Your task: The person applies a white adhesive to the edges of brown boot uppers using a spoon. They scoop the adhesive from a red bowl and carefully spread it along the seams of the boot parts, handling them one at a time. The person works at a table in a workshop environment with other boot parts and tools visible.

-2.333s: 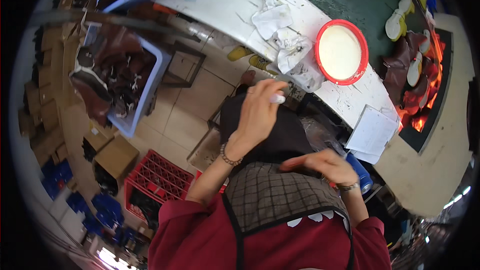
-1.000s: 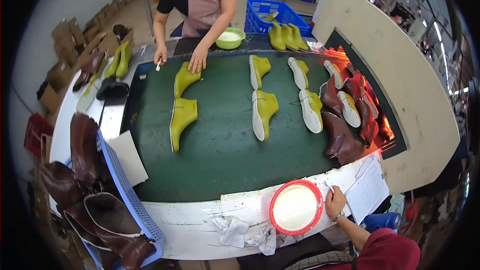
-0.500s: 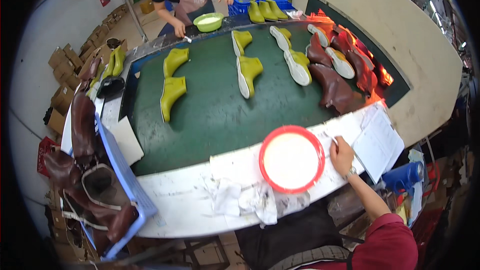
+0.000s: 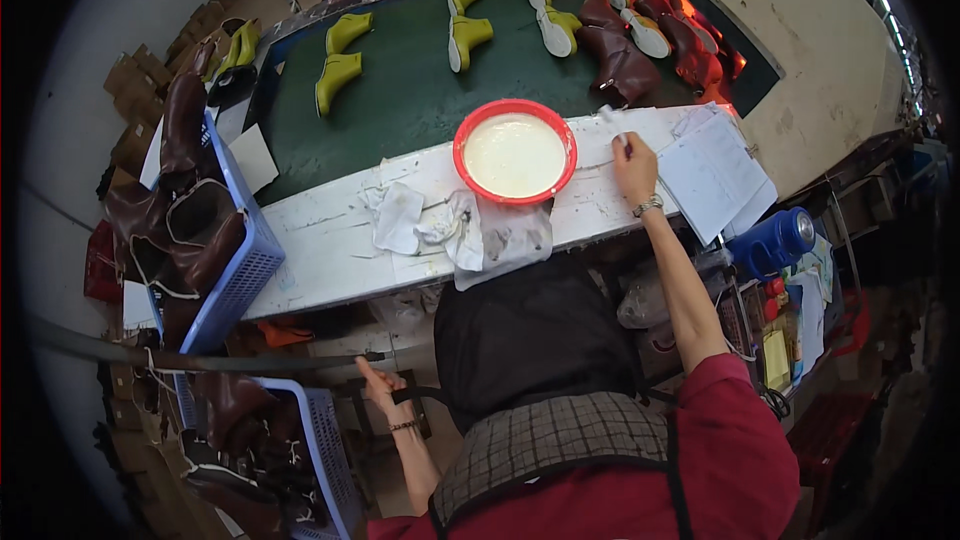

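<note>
Right hand [image 4: 634,166] stretched forward over the white bench [image 4: 330,240], fingers pressed together around a small pale brush [image 4: 612,121]; its tip points away, toward the green belt [image 4: 410,90]. Brush sits just beside the red bowl [image 4: 514,151] of white paste, right of the rim, so a dip looks like a short sideways move. Papers [image 4: 712,172] lie just right of the wrist, overhanging the bench edge. Stained rags [image 4: 455,230] heaped at the near edge below the bowl, apart from the hand.

Left hand [image 4: 377,382] low, under the bench front, fingers curled near a dark rod [image 4: 200,360]; whether it grips, cannot tell.

Open room: bare bench left of the rags up to the blue basket [image 4: 245,250] of brown boots. Belt carries yellow-green boot forms [image 4: 340,70], well apart from the hand
</note>
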Tool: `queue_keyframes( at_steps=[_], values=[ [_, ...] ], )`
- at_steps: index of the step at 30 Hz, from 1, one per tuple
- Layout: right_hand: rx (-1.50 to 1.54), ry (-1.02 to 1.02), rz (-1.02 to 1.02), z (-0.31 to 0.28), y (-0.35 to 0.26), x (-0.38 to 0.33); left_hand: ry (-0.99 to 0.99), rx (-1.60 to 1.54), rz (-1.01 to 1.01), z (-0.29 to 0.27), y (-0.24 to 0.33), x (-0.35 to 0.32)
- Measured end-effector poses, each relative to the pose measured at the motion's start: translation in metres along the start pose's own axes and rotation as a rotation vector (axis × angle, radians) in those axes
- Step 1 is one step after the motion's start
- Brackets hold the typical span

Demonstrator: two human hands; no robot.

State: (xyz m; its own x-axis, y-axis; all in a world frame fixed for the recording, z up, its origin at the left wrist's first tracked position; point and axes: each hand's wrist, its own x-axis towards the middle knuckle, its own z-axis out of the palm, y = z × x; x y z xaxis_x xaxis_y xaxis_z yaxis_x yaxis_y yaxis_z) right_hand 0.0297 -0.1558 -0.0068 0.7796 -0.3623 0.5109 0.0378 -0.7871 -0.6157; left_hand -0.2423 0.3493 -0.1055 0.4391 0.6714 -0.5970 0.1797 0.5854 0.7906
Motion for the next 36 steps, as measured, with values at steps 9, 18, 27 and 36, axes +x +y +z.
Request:
queue_keyframes(
  at_steps=[9, 18, 27, 36],
  values=[
    [0.519, -0.208, 0.133, -0.057, -0.046, -0.016, -0.814, -0.504, 0.014, 0.084, 0.101, -0.109],
    [0.902, -0.486, 0.178, -0.073, -0.184, -0.091, -1.24, -0.38, -0.024, 0.167, 0.129, -0.184],
    [1.182, -0.352, 0.239, -0.057, -0.211, -0.061, -1.39, -0.11, 0.09, 0.239, 0.128, -0.222],
    [0.746, -0.266, 0.319, -0.083, -0.096, 0.016, 0.183, 1.872, 1.145, 0.172, 0.347, -0.049]
  ],
)
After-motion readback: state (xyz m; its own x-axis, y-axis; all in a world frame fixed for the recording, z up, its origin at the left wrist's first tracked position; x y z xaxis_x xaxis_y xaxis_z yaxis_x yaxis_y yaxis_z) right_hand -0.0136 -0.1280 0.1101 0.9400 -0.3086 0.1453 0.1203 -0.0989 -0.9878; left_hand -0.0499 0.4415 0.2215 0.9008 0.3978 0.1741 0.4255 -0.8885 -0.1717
